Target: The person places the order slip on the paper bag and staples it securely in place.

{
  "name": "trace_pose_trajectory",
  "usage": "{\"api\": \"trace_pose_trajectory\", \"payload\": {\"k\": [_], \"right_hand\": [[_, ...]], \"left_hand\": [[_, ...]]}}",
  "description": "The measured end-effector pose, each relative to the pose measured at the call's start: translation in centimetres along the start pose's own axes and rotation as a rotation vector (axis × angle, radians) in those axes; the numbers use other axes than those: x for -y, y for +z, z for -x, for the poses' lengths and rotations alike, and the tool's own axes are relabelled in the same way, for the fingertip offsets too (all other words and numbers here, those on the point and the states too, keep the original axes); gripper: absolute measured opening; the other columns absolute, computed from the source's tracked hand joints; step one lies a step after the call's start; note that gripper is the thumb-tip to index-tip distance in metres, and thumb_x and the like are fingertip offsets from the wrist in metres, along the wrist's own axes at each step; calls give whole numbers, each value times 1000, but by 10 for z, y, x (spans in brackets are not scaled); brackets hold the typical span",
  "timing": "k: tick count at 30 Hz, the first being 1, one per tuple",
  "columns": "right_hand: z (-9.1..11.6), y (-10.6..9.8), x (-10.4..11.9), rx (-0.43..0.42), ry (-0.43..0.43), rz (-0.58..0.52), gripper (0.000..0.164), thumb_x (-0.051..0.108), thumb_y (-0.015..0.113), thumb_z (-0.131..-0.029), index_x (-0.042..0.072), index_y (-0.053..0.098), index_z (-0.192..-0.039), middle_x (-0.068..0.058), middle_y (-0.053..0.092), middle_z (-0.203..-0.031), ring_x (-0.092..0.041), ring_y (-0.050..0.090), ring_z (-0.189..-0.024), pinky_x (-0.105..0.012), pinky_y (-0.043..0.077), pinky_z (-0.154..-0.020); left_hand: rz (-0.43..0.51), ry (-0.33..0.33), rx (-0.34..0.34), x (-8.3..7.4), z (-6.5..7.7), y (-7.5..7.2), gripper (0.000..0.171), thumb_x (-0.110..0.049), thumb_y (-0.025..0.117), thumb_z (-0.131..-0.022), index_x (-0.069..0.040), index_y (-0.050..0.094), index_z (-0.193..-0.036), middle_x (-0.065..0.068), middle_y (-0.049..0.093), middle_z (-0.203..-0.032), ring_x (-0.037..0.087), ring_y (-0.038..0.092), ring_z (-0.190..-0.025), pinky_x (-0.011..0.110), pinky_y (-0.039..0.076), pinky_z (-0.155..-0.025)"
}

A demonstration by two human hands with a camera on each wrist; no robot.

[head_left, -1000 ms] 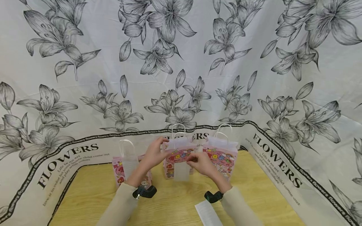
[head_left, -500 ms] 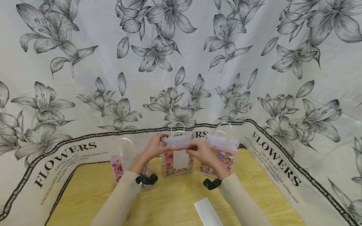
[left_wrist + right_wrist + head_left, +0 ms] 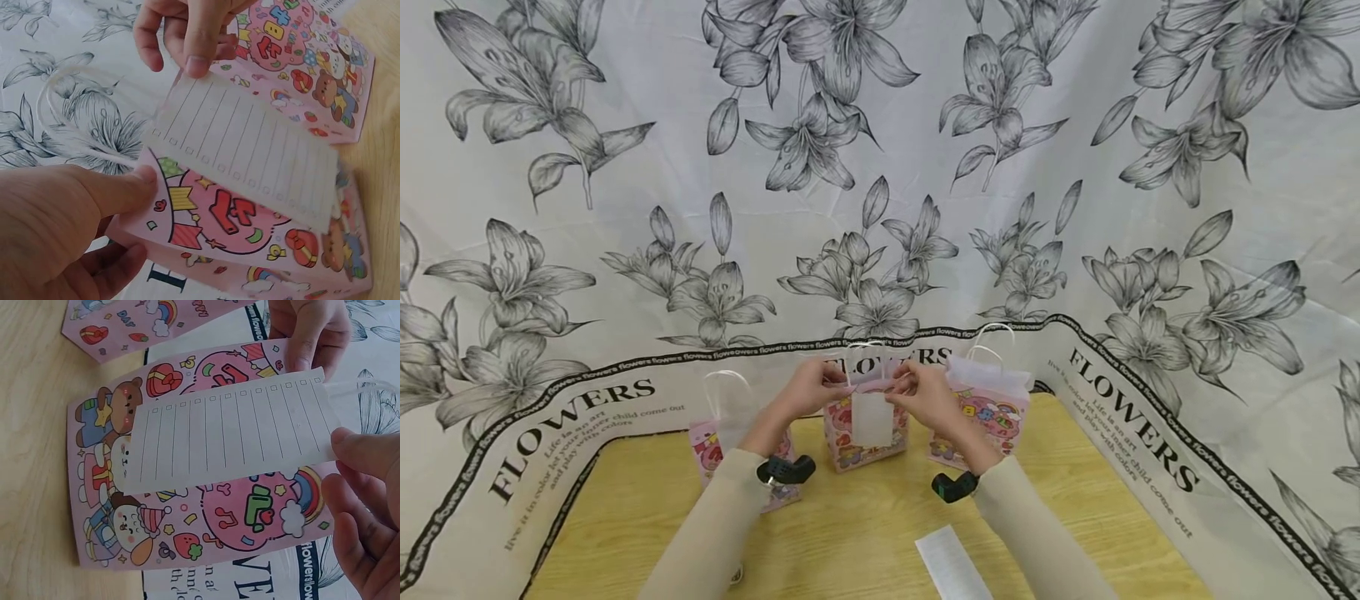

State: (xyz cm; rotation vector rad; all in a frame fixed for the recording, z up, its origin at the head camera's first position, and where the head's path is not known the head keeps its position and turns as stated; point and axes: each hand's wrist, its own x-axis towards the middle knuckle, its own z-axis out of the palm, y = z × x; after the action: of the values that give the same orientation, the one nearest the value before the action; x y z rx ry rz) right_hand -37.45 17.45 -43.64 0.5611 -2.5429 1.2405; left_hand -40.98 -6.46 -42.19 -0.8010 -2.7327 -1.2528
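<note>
A pink cartoon-printed paper gift bag (image 3: 841,450) stands at mid-table with white loop handles. Its top edge is pinched by my left hand (image 3: 811,387), the thumb on the printed front in the left wrist view. A white lined slip of paper (image 3: 231,434) with small checkboxes lies across the bag's front, near the top. My right hand (image 3: 925,398) pinches the slip's top corner, its thumb (image 3: 197,62) on the lined face. The slip's lower end overlaps the printed bears and is held by neither hand.
A second pink gift bag (image 3: 992,412) stands to the right. Another pink bag (image 3: 782,493) is at the left, partly behind my left arm. One more white slip (image 3: 953,562) lies on the wooden table (image 3: 842,542) near the front. A floral cloth (image 3: 820,242) hangs behind.
My right hand has raised the slip from low on the middle bag to near its top edge. My left hand has come onto the bag's top edge, and the handles have shifted.
</note>
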Motion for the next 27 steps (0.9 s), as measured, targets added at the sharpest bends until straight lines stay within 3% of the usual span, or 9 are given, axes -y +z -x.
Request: {"api": "trace_pose_trajectory", "payload": {"k": [5,14,20,24,27], "right_hand": [[5,5,4,-17,-7,38,34,11,79,-82,6,62,-111,7,67,-77,-9,62,-66,-29,52,-60],[8,4,16,-36,-97,242,27,14,76,-87,7,70,-112,3,70,-85,-7,63,-72,-25,51,-59],[-1,-1,18,40,-72,367,32,19,74,-88,10,68,-118,3,69,-82,-5,58,-62,-25,44,-50],[-8,-2,18,105,-110,417,24,21,72,-90,9,72,-110,6,62,-72,-7,51,-57,-27,42,-50],[-10,0,15,112,-138,425,15,21,72,-90,10,74,-99,6,56,-74,-10,50,-62,-28,43,-55]], "left_hand": [[-27,41,76,-2,4,-10,9,-10,72,-88,-1,73,-90,3,69,-81,17,64,-73,30,53,-67],[-75,42,148,-5,13,-15,5,-8,70,-90,-6,74,-88,-2,67,-79,13,61,-69,28,51,-62],[-91,99,202,-5,14,-12,7,-7,67,-92,-5,68,-85,0,65,-77,12,57,-67,27,48,-60],[-78,100,216,-3,16,-10,8,-3,65,-93,-5,63,-84,2,64,-75,12,59,-67,27,48,-60],[-83,103,218,-1,17,-10,9,-4,66,-92,-6,62,-84,1,64,-75,13,60,-68,28,49,-60]]}}
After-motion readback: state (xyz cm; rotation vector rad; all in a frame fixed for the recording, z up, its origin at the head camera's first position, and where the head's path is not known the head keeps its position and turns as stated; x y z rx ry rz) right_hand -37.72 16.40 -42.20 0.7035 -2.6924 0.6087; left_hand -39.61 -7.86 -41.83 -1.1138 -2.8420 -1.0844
